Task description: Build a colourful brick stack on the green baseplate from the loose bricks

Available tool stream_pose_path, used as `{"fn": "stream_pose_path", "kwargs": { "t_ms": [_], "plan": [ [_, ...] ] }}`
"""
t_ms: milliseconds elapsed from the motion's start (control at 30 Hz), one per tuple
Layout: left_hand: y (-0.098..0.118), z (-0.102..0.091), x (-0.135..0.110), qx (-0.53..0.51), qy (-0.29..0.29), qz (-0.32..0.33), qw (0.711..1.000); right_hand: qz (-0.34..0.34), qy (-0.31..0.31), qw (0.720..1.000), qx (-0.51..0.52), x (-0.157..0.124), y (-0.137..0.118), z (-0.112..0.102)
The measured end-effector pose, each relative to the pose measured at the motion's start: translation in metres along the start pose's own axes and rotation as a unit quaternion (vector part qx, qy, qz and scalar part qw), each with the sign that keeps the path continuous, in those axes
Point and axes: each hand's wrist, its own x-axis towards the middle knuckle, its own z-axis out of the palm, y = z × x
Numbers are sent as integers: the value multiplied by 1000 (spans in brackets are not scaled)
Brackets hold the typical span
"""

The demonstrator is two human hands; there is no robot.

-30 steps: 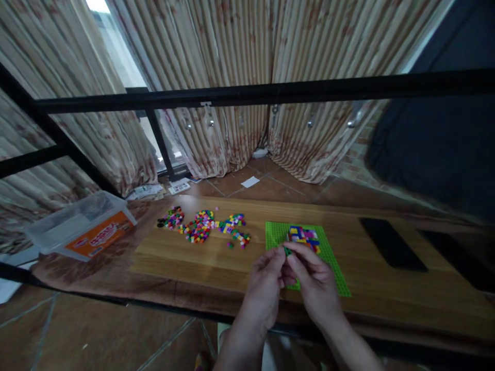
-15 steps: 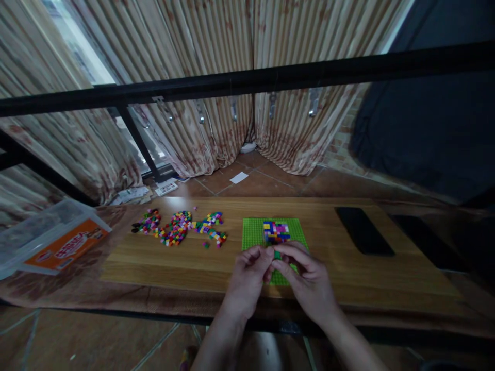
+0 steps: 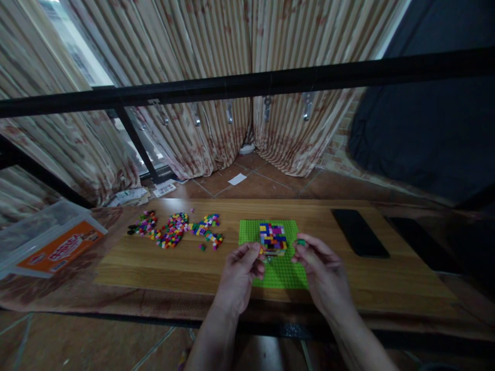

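Note:
A lime-green baseplate (image 3: 284, 273) lies on the wooden board, bearing a squarish stack of multicoloured toy bricks (image 3: 273, 235). My right hand (image 3: 323, 265) is at the plate's right side, pinching a small dark green toy brick (image 3: 300, 242) between thumb and fingers. At the stack's lower left corner is my left hand (image 3: 240, 268), its thumb and forefinger closed on what looks like a tiny orange-yellow brick (image 3: 262, 250). Whether that hand touches the stack I cannot tell. Part of the plate's left edge is hidden behind the left hand.
Loose coloured bricks (image 3: 174, 230) are spread in heaps on the left of the wooden board (image 3: 154, 270). A clear plastic box (image 3: 58, 237) with an orange label stands at far left. Toward the right lies a black phone-like slab (image 3: 359, 233). A black rail (image 3: 216, 87) crosses behind.
My hands, close together over the plate before, have moved apart. The green brick has gone right with my right hand, and the stack shows more fully. The view has shifted slightly.

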Motion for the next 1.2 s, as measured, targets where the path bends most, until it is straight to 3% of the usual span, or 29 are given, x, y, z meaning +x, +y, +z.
{"fn": "stream_pose_path", "kwargs": {
  "t_ms": [267,433,700,833,1067,1200],
  "plan": [
    [4,-13,8,5,73,55,996,12,53,995,-87,13,9,-15],
    [1,-11,9,1,77,51,996,35,29,996,-80,16,13,-17],
    [-3,-10,12,9,83,50,995,2,1,981,-196,14,10,-19],
    [-5,-10,13,12,84,47,995,19,-2,972,-233,11,7,-16],
    [-6,-8,13,15,84,49,995,25,54,984,-168,16,6,-13],
    [-5,-7,12,10,84,49,995,57,30,995,-72,19,10,-14]
  ]
}}
